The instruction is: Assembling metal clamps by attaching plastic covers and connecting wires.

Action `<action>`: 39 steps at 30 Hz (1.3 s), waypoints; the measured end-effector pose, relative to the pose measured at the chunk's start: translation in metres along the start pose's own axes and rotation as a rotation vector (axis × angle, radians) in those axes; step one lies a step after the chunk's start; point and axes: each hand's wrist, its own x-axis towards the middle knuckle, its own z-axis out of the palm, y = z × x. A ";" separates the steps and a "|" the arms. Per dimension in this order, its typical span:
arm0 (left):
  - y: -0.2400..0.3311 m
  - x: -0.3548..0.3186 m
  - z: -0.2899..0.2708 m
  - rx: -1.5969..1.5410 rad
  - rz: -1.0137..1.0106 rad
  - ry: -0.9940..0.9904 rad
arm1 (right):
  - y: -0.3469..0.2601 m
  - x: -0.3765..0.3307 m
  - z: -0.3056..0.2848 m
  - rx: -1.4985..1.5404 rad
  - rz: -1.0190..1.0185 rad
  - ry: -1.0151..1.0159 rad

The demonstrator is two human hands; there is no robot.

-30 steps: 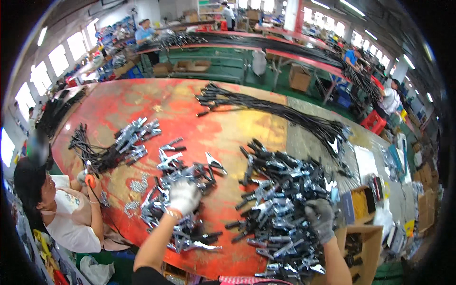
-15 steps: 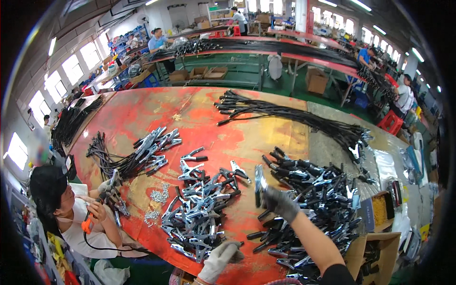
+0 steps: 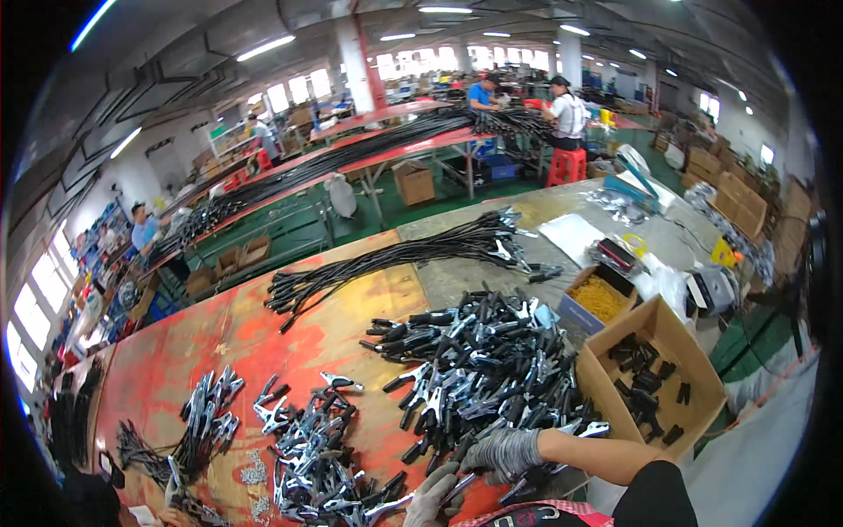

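My right hand (image 3: pixel 503 451), in a grey glove, lies at the near edge of a big pile of black-handled metal clamps (image 3: pixel 483 369). Its fingers curl around a black-handled clamp (image 3: pixel 462 482). My left hand (image 3: pixel 432 501), also gloved, comes up from the bottom edge and grips the same clamp's other end. A smaller pile of clamps (image 3: pixel 316 452) lies just left of my hands on the red-orange table (image 3: pixel 219 338).
A cardboard box (image 3: pixel 615 417) with black parts stands right of the pile, with a small box of yellow pieces (image 3: pixel 600 299) behind it. A long bundle of black cables (image 3: pixel 395 259) crosses the table's far side. A co-worker (image 3: pixel 88 496) sits at the lower left. Other people work at distant tables.
The view has swung to the right. My right hand has pulled back from the pile to the near edge, and my left hand has come over to meet it on one clamp.
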 end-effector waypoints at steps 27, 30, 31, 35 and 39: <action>0.099 0.013 -0.090 1.741 0.814 0.783 | 0.080 -0.065 -0.006 -0.348 0.410 0.977; 0.050 0.018 -0.062 1.612 0.724 0.562 | 0.053 0.043 0.005 -0.477 0.363 0.446; 0.033 0.019 -0.055 1.549 0.730 0.512 | 0.053 0.073 0.007 -0.490 0.374 0.314; -0.028 0.001 -0.058 1.332 0.537 0.298 | 0.103 0.147 0.028 -0.640 0.454 0.006; -0.053 -0.030 -0.085 1.248 0.097 0.282 | 0.120 0.166 0.045 -0.738 0.550 -0.329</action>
